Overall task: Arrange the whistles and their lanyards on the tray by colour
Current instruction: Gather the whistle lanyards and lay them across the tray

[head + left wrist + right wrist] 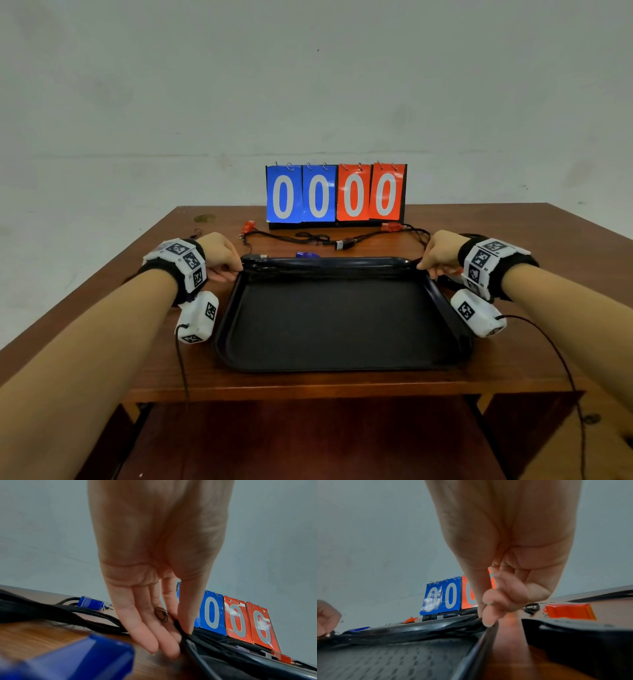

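Overhead, the black tray [342, 329] lies on the bench [171, 370]; a black lanyard [329, 266] stretches along its far edge between left hand [219, 257] and right hand [442, 255]. Left wrist: thumb and fingers [164, 639] pinch its end, a blue whistle [91, 603] behind. Right wrist: fingertips [488, 616] clamp the other end, an orange whistle [570, 611] beside

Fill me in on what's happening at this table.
A person is laying black lanyards across the far end of a black tray. The left hand pinches the bundle at the tray's left corner, the right hand at its right corner. Orange whistles and a blue whistle lie on the table behind the tray, before a scoreboard reading zeros.
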Demonstrator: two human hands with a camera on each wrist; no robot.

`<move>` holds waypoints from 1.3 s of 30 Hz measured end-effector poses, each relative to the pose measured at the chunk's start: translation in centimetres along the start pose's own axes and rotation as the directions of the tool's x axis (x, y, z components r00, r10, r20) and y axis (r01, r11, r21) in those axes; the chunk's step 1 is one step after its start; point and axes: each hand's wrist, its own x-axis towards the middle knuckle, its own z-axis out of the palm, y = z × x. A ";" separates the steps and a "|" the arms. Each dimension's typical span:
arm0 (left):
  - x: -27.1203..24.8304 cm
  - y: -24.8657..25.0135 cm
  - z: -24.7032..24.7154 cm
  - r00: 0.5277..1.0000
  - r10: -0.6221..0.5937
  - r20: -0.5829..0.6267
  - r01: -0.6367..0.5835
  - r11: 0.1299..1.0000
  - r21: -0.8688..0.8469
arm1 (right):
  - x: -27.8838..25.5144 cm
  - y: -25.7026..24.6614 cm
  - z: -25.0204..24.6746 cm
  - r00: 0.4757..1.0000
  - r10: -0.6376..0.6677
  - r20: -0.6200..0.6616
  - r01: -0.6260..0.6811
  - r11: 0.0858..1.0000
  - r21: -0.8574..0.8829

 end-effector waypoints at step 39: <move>0.8 -0.7 -1.0 0.999 0.011 -0.033 -0.009 0.999 0.052 | 0.3 -0.2 0.0 0.999 0.035 0.007 -0.036 0.988 0.153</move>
